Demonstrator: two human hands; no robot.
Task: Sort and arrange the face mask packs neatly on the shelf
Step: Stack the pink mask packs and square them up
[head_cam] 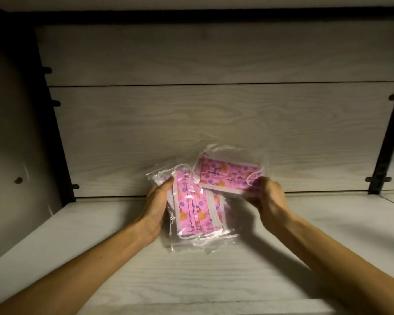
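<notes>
Pink mask packs: upper pack pinched by right hand, lower stack gripped by left hand; slippery film, a slide onto shelf is risked.

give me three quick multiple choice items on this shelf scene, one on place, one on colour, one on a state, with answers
1. Where is the pack the right hand holds?
A. up and to the right of the left-hand packs
B. flat at the shelf's front edge
C. behind the left forearm

2. What is the main colour of the masks?
A. blue
B. pink
C. green

3. What is the left hand doing?
A. resting open on the shelf
B. pointing at the back wall
C. holding packs at their left edge

Answers:
1. A: the right pack sits higher, in front of the back wall, beside the left packs.
2. B: pink print shows through the clear wrap.
3. C: its fingers wrap round the packs above the shelf.
</notes>
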